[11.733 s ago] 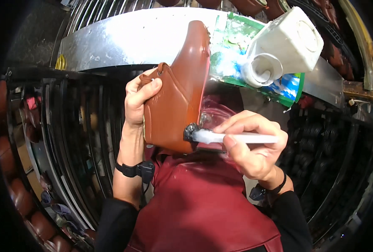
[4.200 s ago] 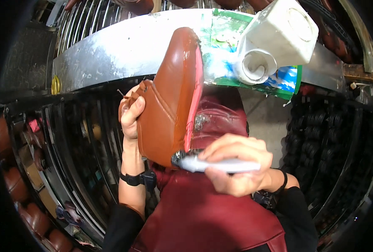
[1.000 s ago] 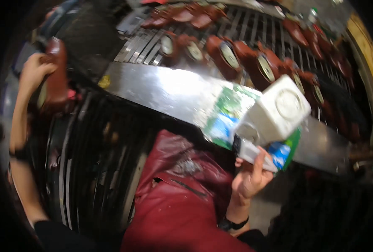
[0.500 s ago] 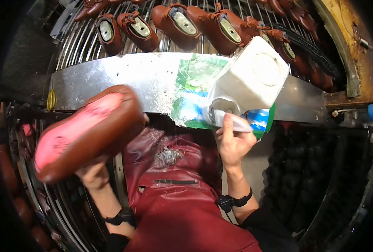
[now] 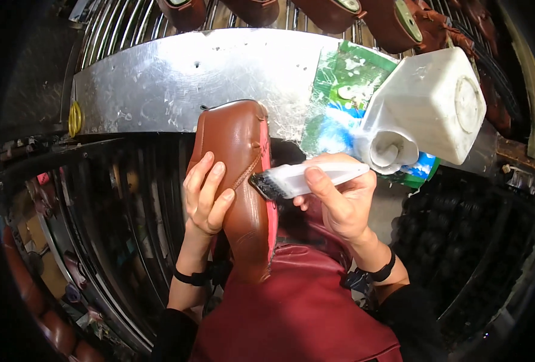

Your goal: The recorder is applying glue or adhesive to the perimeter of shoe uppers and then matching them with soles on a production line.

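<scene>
A brown leather shoe (image 5: 234, 175) stands on its side before me, its pink underside (image 5: 271, 223) turned to the right. My left hand (image 5: 206, 196) grips it from the left, with fingers spread over the leather. In my right hand (image 5: 339, 202) is a brush (image 5: 306, 178) with a whitish flat handle and dark bristles. The bristle end meets the shoe near the seam between brown leather and pink underside. Right of that hand, a white plastic jug (image 5: 424, 102) lies tilted, its round open mouth (image 5: 393, 151) facing me and holding something whitish.
A metal ledge (image 5: 159, 90) crosses in front, with a green and blue printed sheet (image 5: 346, 96) under the jug. Beyond it, more brown shoes (image 5: 394, 24) rest on a rack of metal rods (image 5: 119, 27). A yellow coil (image 5: 74, 119) hangs at the ledge's left end.
The shoe has swung from the left to the middle and turned, its pink underside now facing right. My right hand has drawn the brush out of the jug's mouth and onto the shoe.
</scene>
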Demonstrator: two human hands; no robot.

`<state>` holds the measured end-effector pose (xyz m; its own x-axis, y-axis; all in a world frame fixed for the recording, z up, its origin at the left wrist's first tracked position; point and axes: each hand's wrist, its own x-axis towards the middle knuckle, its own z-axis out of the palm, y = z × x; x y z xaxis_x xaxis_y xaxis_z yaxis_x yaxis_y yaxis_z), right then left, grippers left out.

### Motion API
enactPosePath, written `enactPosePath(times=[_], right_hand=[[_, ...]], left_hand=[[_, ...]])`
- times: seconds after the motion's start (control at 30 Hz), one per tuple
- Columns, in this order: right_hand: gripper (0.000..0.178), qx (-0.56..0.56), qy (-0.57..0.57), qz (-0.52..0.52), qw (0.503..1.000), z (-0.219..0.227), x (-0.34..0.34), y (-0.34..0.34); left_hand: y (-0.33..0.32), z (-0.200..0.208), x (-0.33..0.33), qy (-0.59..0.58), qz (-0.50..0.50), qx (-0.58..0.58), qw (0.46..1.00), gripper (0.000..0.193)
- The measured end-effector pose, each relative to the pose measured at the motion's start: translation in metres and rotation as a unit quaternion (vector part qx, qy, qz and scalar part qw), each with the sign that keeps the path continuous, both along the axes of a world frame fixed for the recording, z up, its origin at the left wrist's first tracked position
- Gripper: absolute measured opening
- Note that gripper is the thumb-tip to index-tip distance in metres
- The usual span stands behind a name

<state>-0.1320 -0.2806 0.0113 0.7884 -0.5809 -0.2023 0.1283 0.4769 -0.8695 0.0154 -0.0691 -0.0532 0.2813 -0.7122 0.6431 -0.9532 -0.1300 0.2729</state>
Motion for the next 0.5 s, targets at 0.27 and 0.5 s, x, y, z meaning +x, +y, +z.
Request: enactPosePath(times=[0.27, 0.5], right_hand=[[0.019, -0.162, 0.088, -0.016, 0.983, -0.019, 0.095, -0.047], [0.018, -0.088, 0.039, 0.032, 0.995, -0.003, 0.042, -0.027]], left_hand=[[0.001, -0.001, 0.0, -0.007, -0.007, -0.025, 1.0, 0.036], [-0.002, 0.003, 0.0, -0.005, -0.004, -0.043, 0.999, 0.033]])
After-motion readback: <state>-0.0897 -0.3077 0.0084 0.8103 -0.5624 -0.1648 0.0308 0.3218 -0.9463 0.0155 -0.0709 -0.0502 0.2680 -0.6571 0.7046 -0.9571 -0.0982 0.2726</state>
